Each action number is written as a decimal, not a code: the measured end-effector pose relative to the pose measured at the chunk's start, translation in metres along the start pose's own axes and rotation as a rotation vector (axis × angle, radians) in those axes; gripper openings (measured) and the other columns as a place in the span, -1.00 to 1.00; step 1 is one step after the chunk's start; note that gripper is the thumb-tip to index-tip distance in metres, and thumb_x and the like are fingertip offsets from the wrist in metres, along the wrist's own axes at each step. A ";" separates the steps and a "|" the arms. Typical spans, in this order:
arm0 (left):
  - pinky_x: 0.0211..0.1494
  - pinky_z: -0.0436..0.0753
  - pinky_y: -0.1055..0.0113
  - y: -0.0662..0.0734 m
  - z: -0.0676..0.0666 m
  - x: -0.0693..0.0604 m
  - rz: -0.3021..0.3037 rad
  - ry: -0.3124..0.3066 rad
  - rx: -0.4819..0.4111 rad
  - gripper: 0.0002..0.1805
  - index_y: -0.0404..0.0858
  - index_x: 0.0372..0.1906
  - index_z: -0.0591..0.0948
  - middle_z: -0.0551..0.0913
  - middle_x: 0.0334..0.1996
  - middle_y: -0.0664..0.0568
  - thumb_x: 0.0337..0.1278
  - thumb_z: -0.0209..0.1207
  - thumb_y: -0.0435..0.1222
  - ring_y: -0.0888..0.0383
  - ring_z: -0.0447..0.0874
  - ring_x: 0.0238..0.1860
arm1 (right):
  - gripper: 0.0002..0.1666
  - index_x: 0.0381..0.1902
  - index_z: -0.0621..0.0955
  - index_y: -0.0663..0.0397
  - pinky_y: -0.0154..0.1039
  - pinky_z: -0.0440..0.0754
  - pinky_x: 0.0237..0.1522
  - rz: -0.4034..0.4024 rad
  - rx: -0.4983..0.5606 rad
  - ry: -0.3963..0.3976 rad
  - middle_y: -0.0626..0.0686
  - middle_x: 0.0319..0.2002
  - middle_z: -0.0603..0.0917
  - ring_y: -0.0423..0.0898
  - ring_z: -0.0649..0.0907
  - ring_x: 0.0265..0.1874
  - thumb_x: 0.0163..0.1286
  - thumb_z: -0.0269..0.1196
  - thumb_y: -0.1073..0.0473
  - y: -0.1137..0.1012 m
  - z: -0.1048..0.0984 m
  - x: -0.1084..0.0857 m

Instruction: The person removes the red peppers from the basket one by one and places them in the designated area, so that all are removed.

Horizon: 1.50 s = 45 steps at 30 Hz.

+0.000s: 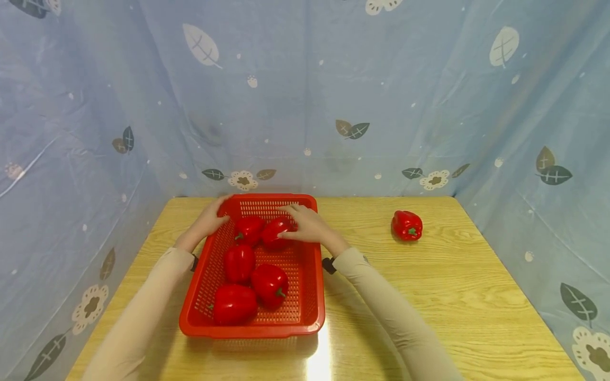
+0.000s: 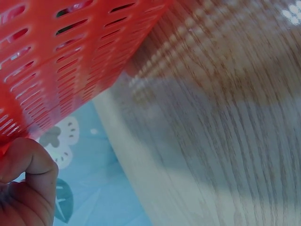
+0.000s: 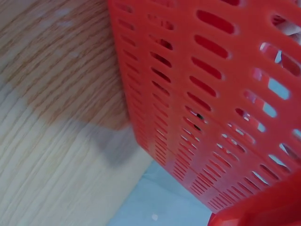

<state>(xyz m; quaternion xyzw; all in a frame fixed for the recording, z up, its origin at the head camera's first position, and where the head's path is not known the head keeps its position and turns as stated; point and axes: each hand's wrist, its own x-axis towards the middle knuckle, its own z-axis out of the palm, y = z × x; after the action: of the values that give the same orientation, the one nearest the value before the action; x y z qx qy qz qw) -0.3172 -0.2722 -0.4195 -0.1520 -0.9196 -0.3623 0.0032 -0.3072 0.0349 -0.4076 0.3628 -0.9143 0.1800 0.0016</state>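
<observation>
A red perforated plastic basket [image 1: 251, 332] stands on the wooden table, holding several red bell peppers, one pepper [image 1: 234, 304] lying at the near left. My left hand [image 1: 206, 221] is at the far left corner, gripping the rim; in the left wrist view, a bent finger [image 2: 40, 165] sits against the basket's outer side. Reaching over the right rim, my right hand [image 1: 308, 224] has its fingers extended and thumb apart above the far right pepper [image 1: 274, 233]. Its thumb overlaps that pepper; whether it touches is unclear. The right wrist view shows the basket wall [image 3: 188, 94] but not the hand.
A single red bell pepper [image 1: 407, 226] lies on the table [image 1: 457, 296] to the right of the basket. Blue leaf-patterned curtains [image 1: 305, 95] hang behind the table and along both sides.
</observation>
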 end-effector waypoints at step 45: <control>0.27 0.19 -0.22 0.001 0.003 -0.004 0.007 0.021 0.005 -0.34 -0.42 0.38 0.12 0.19 0.28 -0.45 0.14 0.01 -0.53 -0.38 0.17 0.26 | -0.23 0.22 0.41 -0.18 -0.06 0.34 0.20 0.070 -0.164 -0.041 0.00 0.11 0.53 -0.06 0.53 0.03 0.08 0.29 -0.29 -0.003 0.013 -0.002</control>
<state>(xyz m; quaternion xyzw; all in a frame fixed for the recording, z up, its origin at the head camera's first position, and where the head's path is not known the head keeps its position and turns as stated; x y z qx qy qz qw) -0.3126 -0.2707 -0.4216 -0.1512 -0.9198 -0.3618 0.0144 -0.3020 0.0297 -0.4191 0.3327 -0.9380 0.0972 0.0063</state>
